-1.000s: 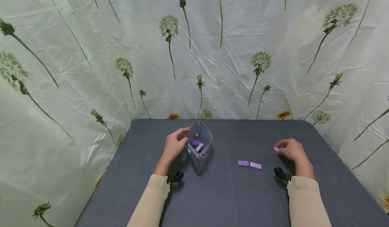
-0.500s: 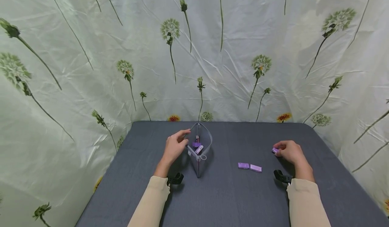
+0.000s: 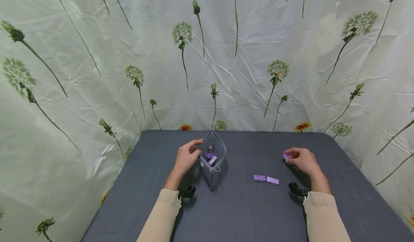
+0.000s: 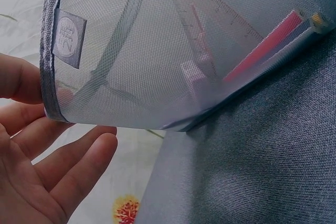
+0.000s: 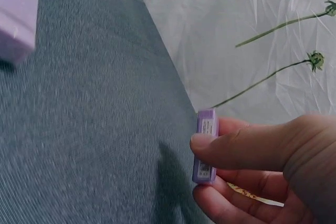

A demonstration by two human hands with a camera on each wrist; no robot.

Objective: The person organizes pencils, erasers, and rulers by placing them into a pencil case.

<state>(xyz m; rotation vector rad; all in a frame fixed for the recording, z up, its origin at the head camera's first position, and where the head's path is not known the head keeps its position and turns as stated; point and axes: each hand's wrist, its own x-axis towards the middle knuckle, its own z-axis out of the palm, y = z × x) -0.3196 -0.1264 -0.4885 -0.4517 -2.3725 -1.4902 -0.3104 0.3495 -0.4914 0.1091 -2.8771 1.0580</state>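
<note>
Small purple block (image 5: 207, 124), white label toward wrist cam, is in the R hand (image 3: 303, 159), seemingly just clear of the surface (image 3: 245, 213), well to R of the mesh pouch (image 3: 219, 149). Est. light, stiff, smooth, w/ minor slip risk; best hold is mid-length across the long sides. R fingers are narrow, pinching the block w/ thumb on label side; forearm reaches fwd. Pouch stands mouth up, spread wide; est. soft, flexible, best taken at its bound rim. L hand (image 3: 187, 155) pinches the L rim, other fingers loosely apart below it per L wrist view. Purple items (image 3: 210, 155) lie inside. A loose block (image 3: 259, 178) and a paler block (image 3: 272, 181) lie nearly end to end betw. pouch and R hand. Floral cloth (image 3: 155, 55) hangs behind.
</note>
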